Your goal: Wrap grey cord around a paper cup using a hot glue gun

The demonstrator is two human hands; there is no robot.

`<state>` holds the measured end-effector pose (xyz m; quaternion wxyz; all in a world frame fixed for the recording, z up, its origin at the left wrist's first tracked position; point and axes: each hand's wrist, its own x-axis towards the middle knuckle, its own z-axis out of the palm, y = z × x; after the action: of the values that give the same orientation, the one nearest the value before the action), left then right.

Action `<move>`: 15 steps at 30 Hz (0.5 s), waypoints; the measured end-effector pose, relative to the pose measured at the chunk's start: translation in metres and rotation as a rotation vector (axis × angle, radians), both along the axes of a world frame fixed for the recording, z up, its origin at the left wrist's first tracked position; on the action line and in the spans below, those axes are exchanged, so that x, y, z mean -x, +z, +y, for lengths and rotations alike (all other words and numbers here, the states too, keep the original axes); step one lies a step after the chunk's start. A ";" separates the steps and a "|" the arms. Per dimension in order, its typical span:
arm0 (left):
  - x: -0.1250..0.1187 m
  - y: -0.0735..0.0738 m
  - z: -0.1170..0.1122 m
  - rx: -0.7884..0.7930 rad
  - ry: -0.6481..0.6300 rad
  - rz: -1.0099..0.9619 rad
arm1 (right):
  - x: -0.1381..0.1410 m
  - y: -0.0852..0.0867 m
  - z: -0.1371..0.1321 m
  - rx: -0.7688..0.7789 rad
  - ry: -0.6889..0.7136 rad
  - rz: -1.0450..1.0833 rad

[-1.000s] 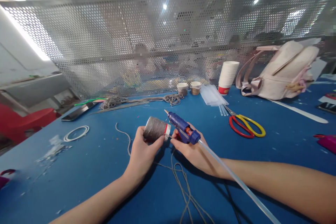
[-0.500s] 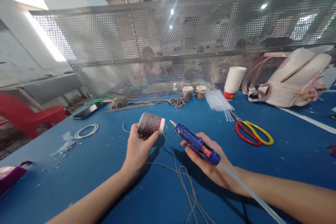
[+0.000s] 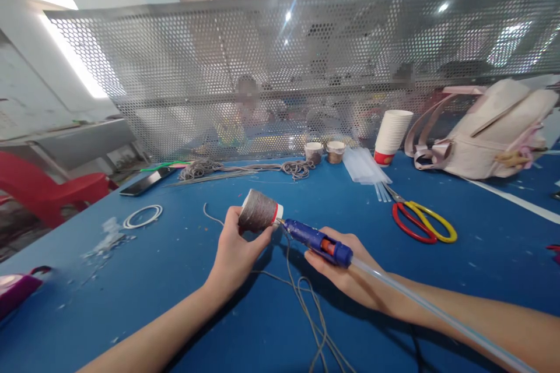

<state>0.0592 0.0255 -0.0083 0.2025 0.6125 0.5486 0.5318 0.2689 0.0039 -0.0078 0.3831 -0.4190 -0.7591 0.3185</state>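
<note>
My left hand [image 3: 240, 250] grips a paper cup [image 3: 259, 211] lying on its side in the air, wrapped in grey cord with a red and white band bare at one end. A blue glue gun [image 3: 312, 237] is in my right hand [image 3: 350, 271], its nozzle at the cup's bare band; whether it touches I cannot tell. From the gun's back runs a long clear glue stick [image 3: 420, 297]. Grey cord [image 3: 301, 297] trails from the cup down onto the blue table [image 3: 219, 326]. The right fingers are partly hidden behind the gun.
Scissors [image 3: 424, 221], glue sticks in a plastic bag [image 3: 365, 166], stacked paper cups [image 3: 392, 137] and a backpack [image 3: 490, 134] sit right. Two cord-wrapped cups [image 3: 314, 153] and cord bundles [image 3: 201, 169] line the perforated screen [image 3: 184, 70]. A phone [image 3: 146, 182] and white ring [image 3: 143, 217] lie left.
The glue gun has moved left, bringing its nozzle to the cup's band. The cup has shifted slightly right and tilted in my left hand.
</note>
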 end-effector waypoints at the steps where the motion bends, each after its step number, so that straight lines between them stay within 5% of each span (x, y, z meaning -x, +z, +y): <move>1: 0.000 -0.001 0.000 -0.005 -0.004 0.010 | 0.000 0.000 0.000 -0.001 0.000 -0.005; 15: 0.002 -0.008 0.000 -0.036 -0.025 0.091 | 0.005 -0.003 0.002 -0.142 0.017 -0.031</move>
<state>0.0574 0.0260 -0.0159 0.1730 0.6465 0.5398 0.5107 0.2643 0.0060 -0.0110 0.3973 -0.3893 -0.7891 0.2606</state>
